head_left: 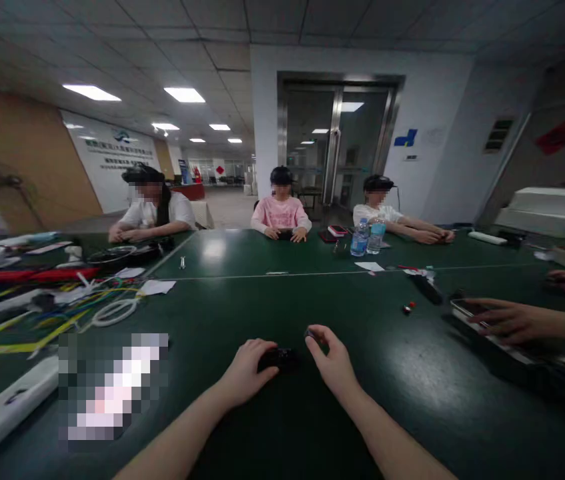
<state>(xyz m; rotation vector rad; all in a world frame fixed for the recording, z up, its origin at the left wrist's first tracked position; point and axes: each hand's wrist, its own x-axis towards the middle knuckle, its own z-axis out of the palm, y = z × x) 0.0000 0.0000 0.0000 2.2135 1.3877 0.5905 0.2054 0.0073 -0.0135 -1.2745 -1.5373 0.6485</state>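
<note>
Just ahead of me on the green table (242, 300) is a small black device (285, 359), its kind too dark to make out. My left hand (248, 372) grips its left end, thumb at the near side and fingers at the far side. To the right of the device and apart from it, my right hand (331, 360) is raised slightly. Its thumb and forefinger pinch a small dark piece (308, 333), mostly covered by the fingertips.
Left: a blurred-out bright rectangle (117, 387), a long white bar (9, 410), coiled white cable (115, 312) and loose wires. Right: a co-worker's hand (512, 321) on a dark device, and small red-and-black bits (408, 308). Water bottles (359, 239) and three seated people are across the table.
</note>
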